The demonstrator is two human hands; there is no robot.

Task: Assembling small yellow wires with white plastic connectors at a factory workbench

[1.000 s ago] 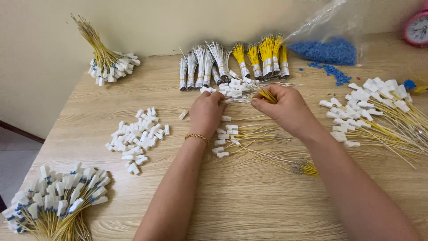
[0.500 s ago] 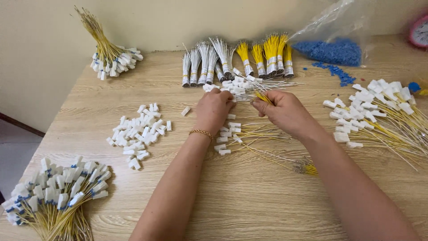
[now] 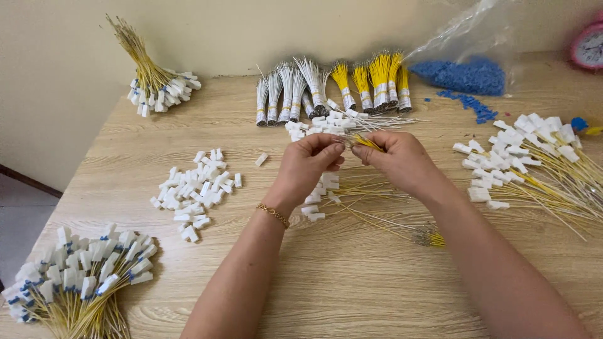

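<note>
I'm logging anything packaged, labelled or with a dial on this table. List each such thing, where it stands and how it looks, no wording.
Clear plastic bag: far right by the wall, crinkled, spilling small blue plastic pieces.
Pink round clock: far right corner, cut by the frame edge, pale dial.
White label bands: wrapped round the upright grey and yellow wire bundles at the far middle, beyond both hands.
No screens or signs.

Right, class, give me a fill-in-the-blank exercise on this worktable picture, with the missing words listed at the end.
1. The left hand wears a bracelet coloured ____.
2. The right hand pinches thin wires coloured ____.
3. The loose pile of small connectors left of the hands is ____.
4. The clear plastic bag at the far right holds small ____ pieces.

Missing words: gold; yellow; white; blue
</note>
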